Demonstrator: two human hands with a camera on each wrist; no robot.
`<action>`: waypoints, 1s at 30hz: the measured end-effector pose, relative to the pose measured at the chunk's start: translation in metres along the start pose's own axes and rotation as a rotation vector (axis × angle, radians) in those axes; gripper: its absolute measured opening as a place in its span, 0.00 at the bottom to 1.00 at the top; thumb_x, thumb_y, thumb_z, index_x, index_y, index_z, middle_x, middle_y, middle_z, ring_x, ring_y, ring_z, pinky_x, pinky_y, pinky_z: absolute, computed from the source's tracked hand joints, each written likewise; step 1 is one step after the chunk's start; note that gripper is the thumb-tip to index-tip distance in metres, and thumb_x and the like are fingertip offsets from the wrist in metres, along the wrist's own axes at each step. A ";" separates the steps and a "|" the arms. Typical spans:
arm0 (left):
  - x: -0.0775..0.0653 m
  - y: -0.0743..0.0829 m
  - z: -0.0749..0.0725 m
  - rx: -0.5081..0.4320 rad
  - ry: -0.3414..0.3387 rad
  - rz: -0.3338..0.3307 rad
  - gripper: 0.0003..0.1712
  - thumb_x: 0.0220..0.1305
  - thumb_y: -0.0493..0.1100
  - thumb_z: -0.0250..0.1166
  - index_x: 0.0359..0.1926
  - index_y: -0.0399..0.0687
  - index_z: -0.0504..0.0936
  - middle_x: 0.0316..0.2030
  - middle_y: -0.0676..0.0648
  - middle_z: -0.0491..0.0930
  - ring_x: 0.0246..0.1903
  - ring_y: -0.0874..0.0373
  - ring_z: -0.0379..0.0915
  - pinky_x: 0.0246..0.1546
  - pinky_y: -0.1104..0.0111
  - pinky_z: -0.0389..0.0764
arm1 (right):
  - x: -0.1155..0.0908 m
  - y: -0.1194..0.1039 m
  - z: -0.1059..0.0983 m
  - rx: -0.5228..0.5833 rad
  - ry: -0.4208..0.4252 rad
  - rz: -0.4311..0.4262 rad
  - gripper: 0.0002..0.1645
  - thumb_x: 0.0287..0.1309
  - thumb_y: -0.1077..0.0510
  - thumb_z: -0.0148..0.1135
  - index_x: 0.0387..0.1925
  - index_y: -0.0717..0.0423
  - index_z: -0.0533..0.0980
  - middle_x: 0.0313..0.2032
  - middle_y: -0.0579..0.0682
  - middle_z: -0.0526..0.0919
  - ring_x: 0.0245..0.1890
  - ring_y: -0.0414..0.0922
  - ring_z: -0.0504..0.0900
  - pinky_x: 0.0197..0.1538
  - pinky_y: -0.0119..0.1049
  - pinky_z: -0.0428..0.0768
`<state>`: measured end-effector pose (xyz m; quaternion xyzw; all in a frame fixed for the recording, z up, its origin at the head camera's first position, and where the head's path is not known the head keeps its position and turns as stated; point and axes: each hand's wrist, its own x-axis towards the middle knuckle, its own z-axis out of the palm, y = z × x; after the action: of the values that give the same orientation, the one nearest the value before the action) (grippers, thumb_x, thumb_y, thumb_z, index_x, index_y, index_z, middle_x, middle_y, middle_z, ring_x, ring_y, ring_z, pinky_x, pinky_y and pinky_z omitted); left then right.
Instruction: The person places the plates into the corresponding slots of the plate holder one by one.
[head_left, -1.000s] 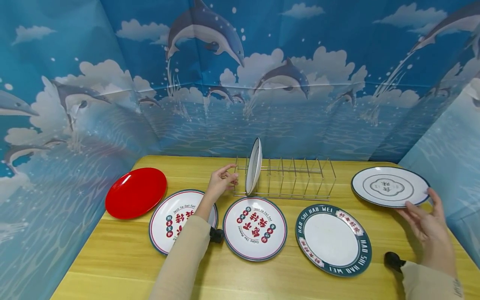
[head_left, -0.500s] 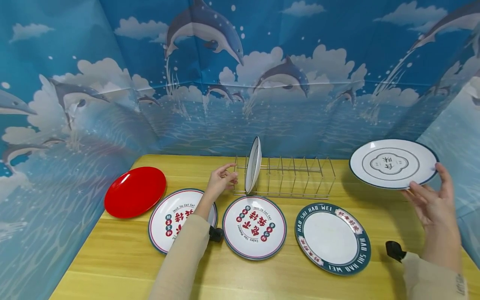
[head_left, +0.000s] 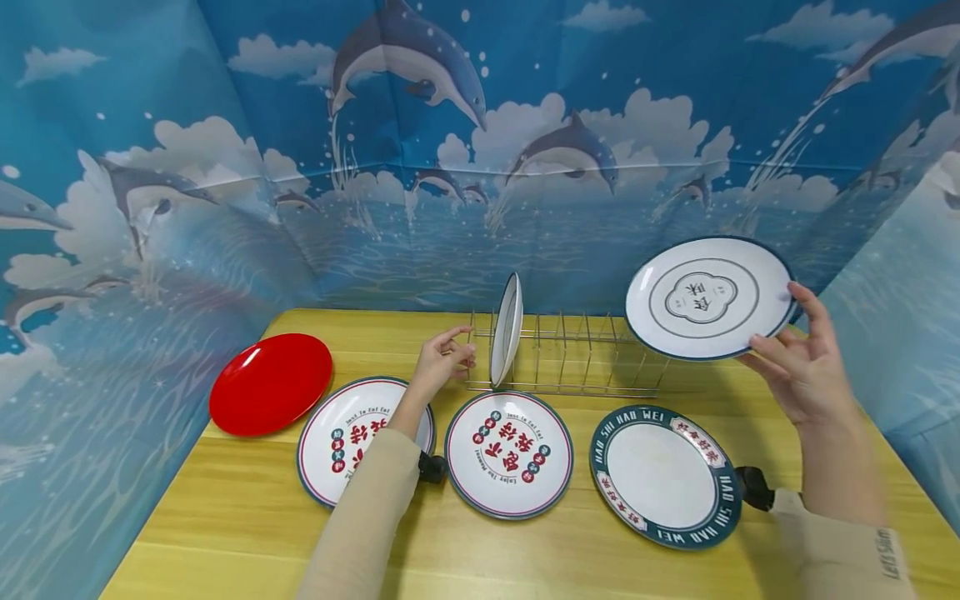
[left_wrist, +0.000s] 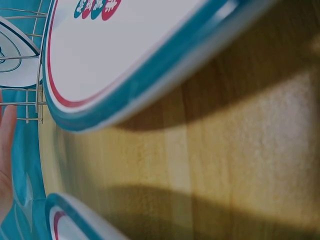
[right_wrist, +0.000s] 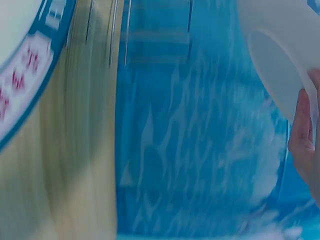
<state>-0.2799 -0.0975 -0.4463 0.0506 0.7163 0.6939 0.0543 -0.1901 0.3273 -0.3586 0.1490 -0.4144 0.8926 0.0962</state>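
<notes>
My right hand (head_left: 806, 375) pinches the rim of a white plate (head_left: 705, 292) that has a dark edge and a grey emblem. It is raised above the table, tilted, overlapping the right end of the wire plate rack (head_left: 577, 390) in the head view; its pale underside (right_wrist: 275, 55) shows in the right wrist view. My left hand (head_left: 444, 362) grips the rack's left end wires, its fingers (left_wrist: 6, 135) at the left edge of the left wrist view. Beside it another white plate (head_left: 507, 329) stands upright in the rack.
In front of the rack lie two white plates with red lettering, a left plate (head_left: 322, 467) partly behind my sleeve and a middle plate (head_left: 510, 500). A green-rimmed plate (head_left: 660, 479) lies to the right, a red plate (head_left: 270, 387) far left. A dolphin-print backdrop (head_left: 375, 208) borders the table.
The right hand has lifted the plate off the table's right side, carried it left toward the rack and tilted it up. The left hand has stayed at the rack.
</notes>
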 end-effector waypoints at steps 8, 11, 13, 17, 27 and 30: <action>-0.003 -0.002 -0.002 -0.012 -0.012 0.064 0.22 0.59 0.43 0.63 0.55 0.46 0.75 0.26 0.47 0.78 0.30 0.54 0.80 0.36 0.56 0.81 | 0.008 0.029 0.043 -0.140 -0.134 0.097 0.43 0.55 0.82 0.44 0.67 0.48 0.52 0.51 0.57 0.67 0.40 0.47 0.80 0.38 0.36 0.82; -0.004 -0.001 -0.002 -0.010 -0.012 0.072 0.22 0.59 0.44 0.64 0.55 0.48 0.75 0.25 0.50 0.78 0.29 0.56 0.80 0.34 0.59 0.82 | 0.012 0.041 0.054 -0.194 -0.175 0.128 0.43 0.56 0.81 0.45 0.67 0.48 0.51 0.53 0.56 0.64 0.39 0.45 0.80 0.38 0.35 0.82; -0.003 0.000 -0.001 -0.006 -0.006 0.052 0.22 0.59 0.43 0.63 0.55 0.48 0.75 0.24 0.50 0.78 0.29 0.56 0.80 0.34 0.58 0.81 | 0.014 0.048 0.061 -0.232 -0.190 0.149 0.43 0.56 0.80 0.46 0.68 0.47 0.51 0.53 0.56 0.63 0.39 0.44 0.80 0.38 0.34 0.81; 0.001 -0.002 -0.001 0.002 0.007 -0.002 0.24 0.59 0.42 0.63 0.58 0.46 0.73 0.24 0.50 0.77 0.30 0.55 0.80 0.38 0.54 0.80 | 0.018 0.062 0.072 -0.302 -0.205 0.193 0.43 0.57 0.77 0.49 0.68 0.46 0.51 0.52 0.56 0.62 0.39 0.43 0.79 0.38 0.33 0.81; 0.003 -0.003 -0.001 0.009 0.014 -0.013 0.22 0.59 0.41 0.63 0.56 0.49 0.75 0.24 0.52 0.77 0.27 0.60 0.79 0.37 0.56 0.81 | 0.023 0.082 0.096 -0.558 -0.197 0.217 0.44 0.56 0.70 0.58 0.68 0.43 0.51 0.51 0.57 0.63 0.40 0.41 0.78 0.40 0.33 0.81; 0.002 -0.002 -0.001 0.008 0.019 -0.014 0.21 0.59 0.41 0.63 0.55 0.49 0.75 0.23 0.52 0.77 0.27 0.60 0.79 0.37 0.56 0.81 | 0.024 0.087 0.104 -0.695 -0.189 0.192 0.44 0.55 0.66 0.60 0.68 0.41 0.52 0.51 0.58 0.64 0.41 0.40 0.77 0.39 0.33 0.81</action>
<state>-0.2825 -0.0984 -0.4488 0.0392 0.7198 0.6911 0.0523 -0.2189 0.1930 -0.3482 0.1495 -0.7118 0.6861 0.0181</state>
